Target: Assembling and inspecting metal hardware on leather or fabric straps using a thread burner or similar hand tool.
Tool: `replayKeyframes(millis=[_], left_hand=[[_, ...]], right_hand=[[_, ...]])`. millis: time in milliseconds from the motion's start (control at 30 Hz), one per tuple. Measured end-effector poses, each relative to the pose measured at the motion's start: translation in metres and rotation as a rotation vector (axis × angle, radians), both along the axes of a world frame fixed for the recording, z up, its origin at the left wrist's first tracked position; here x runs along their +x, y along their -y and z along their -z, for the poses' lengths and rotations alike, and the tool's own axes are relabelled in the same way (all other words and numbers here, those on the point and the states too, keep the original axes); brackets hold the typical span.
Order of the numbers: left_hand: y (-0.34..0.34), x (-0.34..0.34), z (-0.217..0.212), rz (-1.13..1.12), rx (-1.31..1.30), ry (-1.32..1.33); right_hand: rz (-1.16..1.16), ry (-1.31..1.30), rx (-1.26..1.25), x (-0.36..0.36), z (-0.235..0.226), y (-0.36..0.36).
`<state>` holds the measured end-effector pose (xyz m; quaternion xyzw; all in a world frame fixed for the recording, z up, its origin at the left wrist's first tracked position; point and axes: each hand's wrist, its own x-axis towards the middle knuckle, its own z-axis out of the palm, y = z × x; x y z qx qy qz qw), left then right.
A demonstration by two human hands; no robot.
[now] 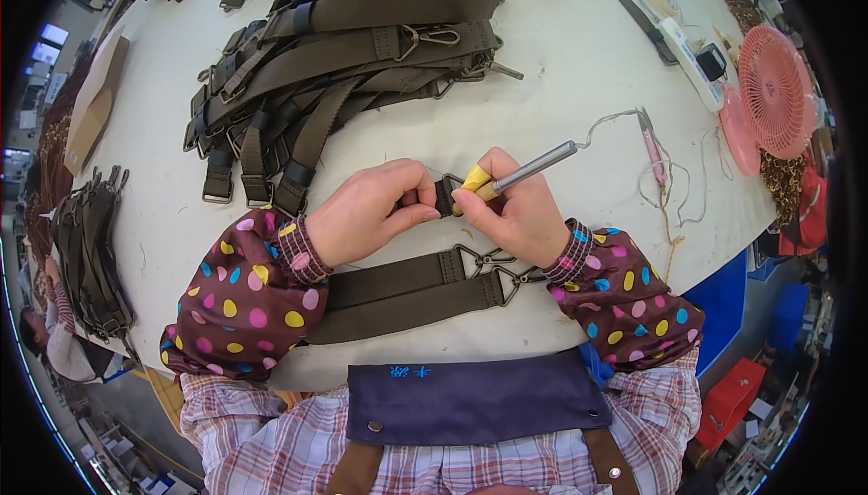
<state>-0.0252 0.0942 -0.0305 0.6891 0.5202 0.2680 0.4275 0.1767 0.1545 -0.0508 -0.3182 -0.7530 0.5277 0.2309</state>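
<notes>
Above the tabletop (561,52), the left hand (362,215) pinched the olive strap end (445,195) steady between its fingers (418,197) while the right hand (520,215) gripped a yellow-collared heated tool (524,169), tip against it.

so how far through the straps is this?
Can't tell done from undone. A big pile of straps lies across the table. In hand: left hand pinches a strap end, right hand holds a metal-tipped tool to it. Two straps wait below.
</notes>
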Motion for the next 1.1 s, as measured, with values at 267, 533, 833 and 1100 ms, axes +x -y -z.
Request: replayKeyframes(millis=[267,533,833,1100], left_hand=[[-0.001,-0.009,-0.001,0.126,-0.011,0.002],[-0.019,-0.016,-0.015,0.272,-0.055,-0.177],[-0.029,-0.013,0.002,0.309,0.054,-0.191],[-0.028,-0.011,0.003,0.27,0.043,-0.222]], right_hand=[[0.013,-0.025,0.023,0.0,0.002,0.0],[0.031,-0.162,-0.049,-0.001,0.007,0.0],[0.009,-0.111,-0.024,-0.001,0.005,-0.001],[-0.011,-0.045,-0.001,-0.001,0.005,-0.001]])
